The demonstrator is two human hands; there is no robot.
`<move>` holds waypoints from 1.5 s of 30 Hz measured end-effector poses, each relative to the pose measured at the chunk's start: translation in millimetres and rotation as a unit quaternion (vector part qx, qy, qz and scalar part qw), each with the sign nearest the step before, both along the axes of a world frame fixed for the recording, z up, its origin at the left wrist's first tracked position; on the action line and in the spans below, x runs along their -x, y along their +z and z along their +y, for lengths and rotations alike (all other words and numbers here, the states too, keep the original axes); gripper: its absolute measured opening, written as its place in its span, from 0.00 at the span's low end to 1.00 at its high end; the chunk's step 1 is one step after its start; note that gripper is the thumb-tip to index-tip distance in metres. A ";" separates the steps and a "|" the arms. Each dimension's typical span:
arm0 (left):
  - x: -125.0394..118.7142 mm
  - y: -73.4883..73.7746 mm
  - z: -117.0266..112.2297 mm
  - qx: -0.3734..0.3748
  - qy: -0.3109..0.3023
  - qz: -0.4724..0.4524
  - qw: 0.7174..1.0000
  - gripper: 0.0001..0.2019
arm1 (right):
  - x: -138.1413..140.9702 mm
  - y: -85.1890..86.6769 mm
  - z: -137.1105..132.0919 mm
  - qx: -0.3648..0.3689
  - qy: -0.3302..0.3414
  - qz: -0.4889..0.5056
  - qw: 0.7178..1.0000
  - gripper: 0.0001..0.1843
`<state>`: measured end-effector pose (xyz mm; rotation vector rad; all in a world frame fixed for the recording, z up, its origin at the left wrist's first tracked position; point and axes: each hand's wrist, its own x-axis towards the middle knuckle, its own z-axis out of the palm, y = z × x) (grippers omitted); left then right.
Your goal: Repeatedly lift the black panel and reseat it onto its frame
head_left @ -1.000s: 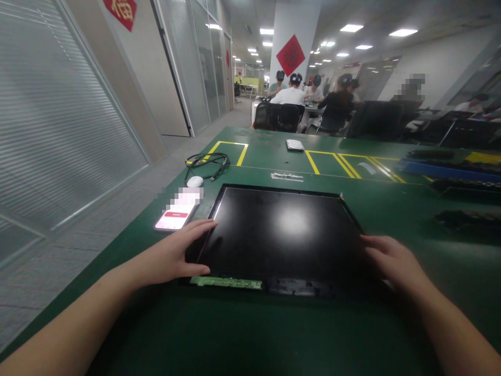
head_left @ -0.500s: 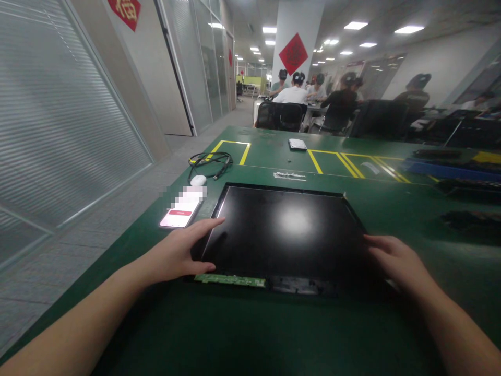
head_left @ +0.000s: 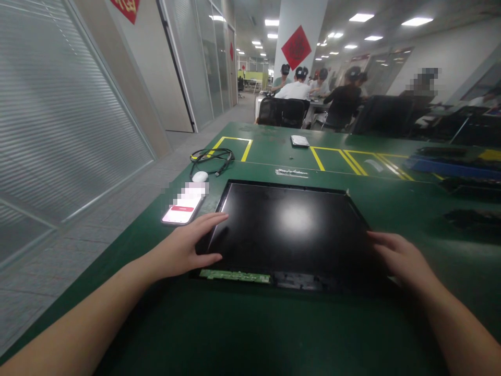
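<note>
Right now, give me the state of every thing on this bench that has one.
display panel: lying flat, screen dark.
circuit strip: exposed along the panel's near edge.
phone: face up, screen lit.
cable: loosely coiled, plug end free.
left hand: open, resting on the panel's left edge.
right hand: open, fingers at the panel's right edge.

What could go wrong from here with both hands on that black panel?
The left hand sits close to the green circuit strip on the near edge of the black panel; pressing there might damage it. The right hand lies at the right rim, so a lift might slip. The phone beside the left edge could get knocked.
</note>
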<state>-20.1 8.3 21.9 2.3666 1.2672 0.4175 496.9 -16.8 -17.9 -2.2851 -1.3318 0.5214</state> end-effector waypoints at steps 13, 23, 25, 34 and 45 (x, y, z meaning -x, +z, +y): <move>-3.4 -14.3 17.9 -0.037 0.101 0.014 0.994 0.24 | 13.2 10.1 -1.3 -0.016 -0.047 0.027 0.998 0.24; -4.2 -16.2 16.2 -0.039 0.112 -0.004 0.993 0.26 | 13.0 12.1 -2.7 -0.002 -0.080 0.082 0.993 0.26; -5.2 -15.0 15.8 -0.041 0.115 -0.006 0.992 0.25 | 14.1 13.3 -3.2 -0.006 -0.082 0.089 0.993 0.25; -6.8 -12.5 14.6 -0.033 0.114 -0.002 0.993 0.25 | 13.4 10.2 -3.1 -0.016 -0.084 0.128 0.988 0.26; -7.6 -12.9 14.8 -0.026 0.104 0.006 0.994 0.25 | 18.6 17.4 -2.8 -0.029 -0.092 0.121 0.988 0.23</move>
